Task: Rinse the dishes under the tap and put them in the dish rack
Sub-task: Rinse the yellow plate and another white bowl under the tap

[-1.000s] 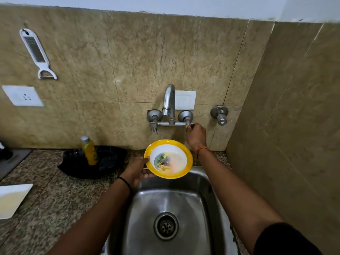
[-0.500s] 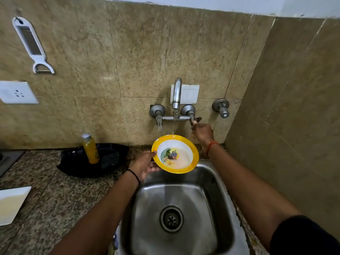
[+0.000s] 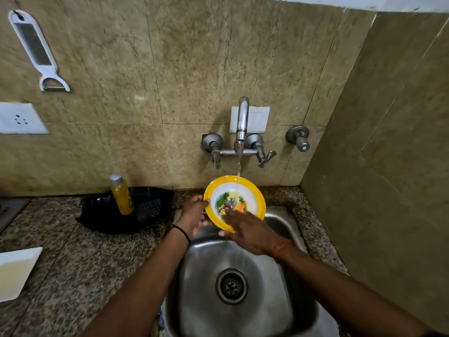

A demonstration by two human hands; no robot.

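A yellow-rimmed bowl (image 3: 252, 195) with a coloured picture inside is held tilted over the back of the steel sink (image 3: 201, 276). My left hand (image 3: 193, 216) grips its left rim, thumb on the edge. My right hand (image 3: 247, 231) lies with straight fingers on the bowl's lower inside. A thin stream of water runs from the tap (image 3: 242, 120) onto the bowl's upper rim. The dish rack is not in sight.
A black tray (image 3: 97, 212) with an orange bottle (image 3: 121, 194) and a scrubber stands left of the sink on the granite counter (image 3: 73, 263). A white board (image 3: 17, 271) lies at the left edge. A peeler (image 3: 36, 49) hangs on the tiled wall, and another wall closes the right side.
My right hand left the right tap handle and came down onto the bowl. Water now runs from the tap. The bowl stays in my left hand.
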